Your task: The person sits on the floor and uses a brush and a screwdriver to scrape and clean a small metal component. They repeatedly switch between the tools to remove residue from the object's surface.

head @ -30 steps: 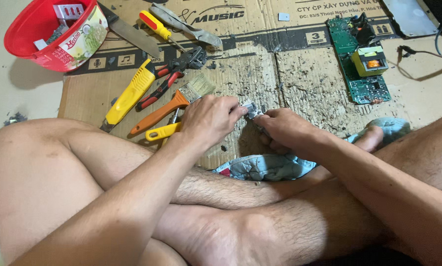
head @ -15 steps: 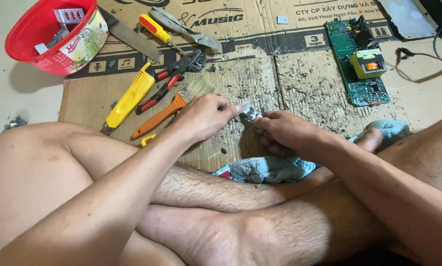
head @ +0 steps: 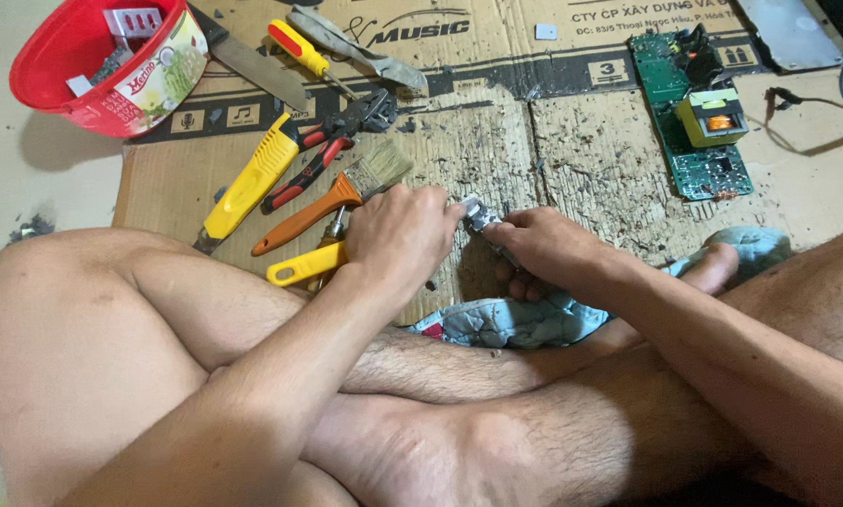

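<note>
I sit cross-legged over a sheet of cardboard [head: 497, 141]. My left hand [head: 398, 235] and my right hand [head: 544, 249] meet at a small grey metal part [head: 478, 216], both pinching it just above the cardboard. The right hand's lower fingers hide the part's near end. A yellow-handled tool [head: 307, 266] lies under my left hand's wrist side. A light blue cloth [head: 525, 319] lies under my right hand, across my shins.
Left of the hands lie an orange-handled brush [head: 332, 199], a yellow utility knife [head: 251, 178], red pliers [head: 323, 150] and a yellow screwdriver [head: 299, 47]. A red bowl [head: 93, 66] stands far left. A green circuit board [head: 698, 103] lies far right. Grey debris speckles the cardboard.
Both hands stay on the small metal part. They have shifted slightly, and the left hand now covers more of the yellow-handled tool.
</note>
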